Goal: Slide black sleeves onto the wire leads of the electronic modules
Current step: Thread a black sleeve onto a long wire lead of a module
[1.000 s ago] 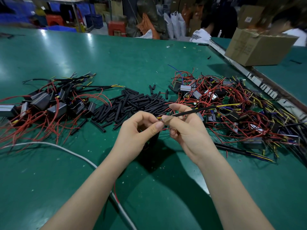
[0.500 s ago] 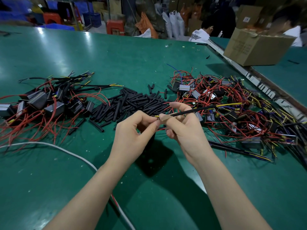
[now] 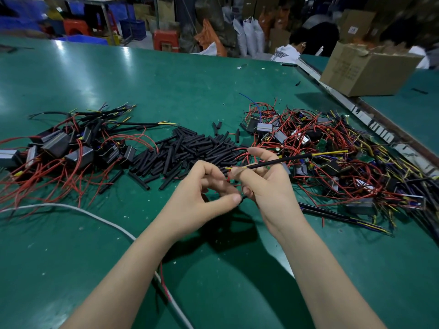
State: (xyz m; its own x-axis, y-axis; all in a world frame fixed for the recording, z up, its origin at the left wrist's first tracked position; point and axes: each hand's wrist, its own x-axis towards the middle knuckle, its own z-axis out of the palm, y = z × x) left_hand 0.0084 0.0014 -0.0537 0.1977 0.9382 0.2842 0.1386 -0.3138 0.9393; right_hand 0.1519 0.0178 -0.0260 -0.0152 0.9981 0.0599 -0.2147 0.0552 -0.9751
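Pinching a black sleeve (image 3: 275,161) in the right hand (image 3: 266,186), long axis running from lower left up to the right, yellow wire (image 3: 330,153) showing at both ends. Curling the left hand (image 3: 204,188) just beside its near end, thumb and fingers close together; cannot tell what is held. Lying beyond on the worktop (image 3: 166,84), spare sleeves (image 3: 190,148).

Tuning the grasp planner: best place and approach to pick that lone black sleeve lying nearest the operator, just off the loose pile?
Pinch the lone black rubber sleeve at mid-length, from above, fingers closing across its width. It lies flat and slanted on the green table, both long sides apparently clear, apart from the black sleeve pile. An end grip would likely tip it.
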